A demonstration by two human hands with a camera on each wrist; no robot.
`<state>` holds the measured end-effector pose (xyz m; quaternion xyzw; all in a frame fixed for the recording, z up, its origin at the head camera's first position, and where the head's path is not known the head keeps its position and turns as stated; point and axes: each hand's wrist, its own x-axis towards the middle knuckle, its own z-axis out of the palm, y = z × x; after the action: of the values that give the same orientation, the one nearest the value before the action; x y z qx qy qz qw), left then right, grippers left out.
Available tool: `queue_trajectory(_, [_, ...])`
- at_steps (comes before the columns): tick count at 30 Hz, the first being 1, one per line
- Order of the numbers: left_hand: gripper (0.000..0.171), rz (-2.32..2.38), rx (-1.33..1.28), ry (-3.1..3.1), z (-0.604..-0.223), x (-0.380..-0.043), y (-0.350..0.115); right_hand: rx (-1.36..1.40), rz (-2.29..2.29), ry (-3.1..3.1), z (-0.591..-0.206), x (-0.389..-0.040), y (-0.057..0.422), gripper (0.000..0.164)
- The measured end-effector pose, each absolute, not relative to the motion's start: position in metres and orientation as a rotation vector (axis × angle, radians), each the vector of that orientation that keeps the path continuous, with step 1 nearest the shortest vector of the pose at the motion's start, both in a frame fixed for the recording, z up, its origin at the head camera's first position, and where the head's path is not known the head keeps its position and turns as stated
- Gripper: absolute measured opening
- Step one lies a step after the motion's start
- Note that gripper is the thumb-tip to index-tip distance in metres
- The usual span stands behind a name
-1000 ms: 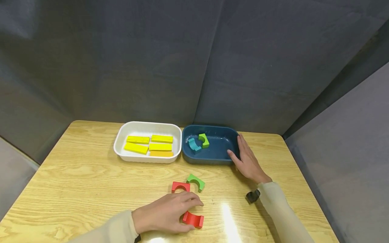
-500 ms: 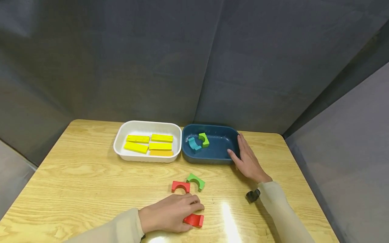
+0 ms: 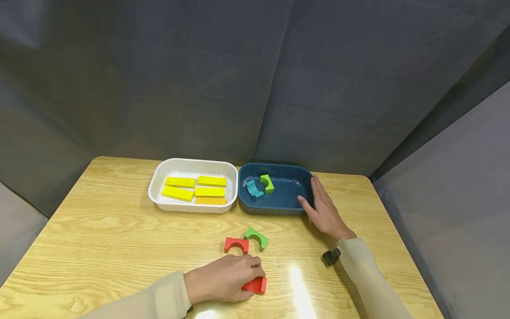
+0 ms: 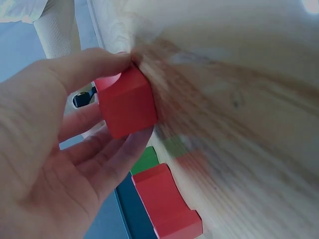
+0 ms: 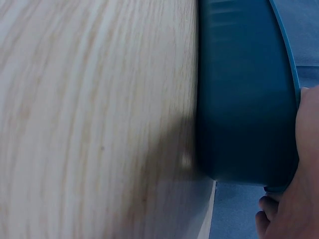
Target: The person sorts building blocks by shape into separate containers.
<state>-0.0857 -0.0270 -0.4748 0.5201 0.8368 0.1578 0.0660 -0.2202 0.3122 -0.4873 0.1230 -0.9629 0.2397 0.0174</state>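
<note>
My left hand [image 3: 225, 279] pinches a red arch block [image 3: 256, 285] near the table's front. The left wrist view shows the thumb on one side of this block [image 4: 128, 102] and fingers on the other, with the block low at the wood. Just beyond the hand lie a second red arch block [image 3: 237, 244] and a green arch block [image 3: 256, 238], side by side. My right hand [image 3: 327, 215] rests against the right end of a dark blue tray [image 3: 279, 212], its fingers straight along the end wall and thumb over the front rim.
Inside the blue tray are a teal arch block [image 3: 254, 189] and a light green arch block [image 3: 267, 184]. A white tray [image 3: 193, 208] stands against its left side, holding several yellow bars [image 3: 210, 192]. Dark cloth [image 3: 199, 79] hangs behind the wooden table [image 3: 111, 239].
My left hand has moved slightly right and its fingers have closed on the nearer red arch block. The right hand and the trays stay in place.
</note>
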Motion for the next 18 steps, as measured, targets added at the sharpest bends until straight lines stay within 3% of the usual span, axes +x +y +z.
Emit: queue_trajectory(18, [0.032, 0.475, 1.541, 2.545, -0.4685, -0.0865, -0.0319, 0.388, 0.741, -2.991, -0.4866, -0.2198, 0.3124, 0.090])
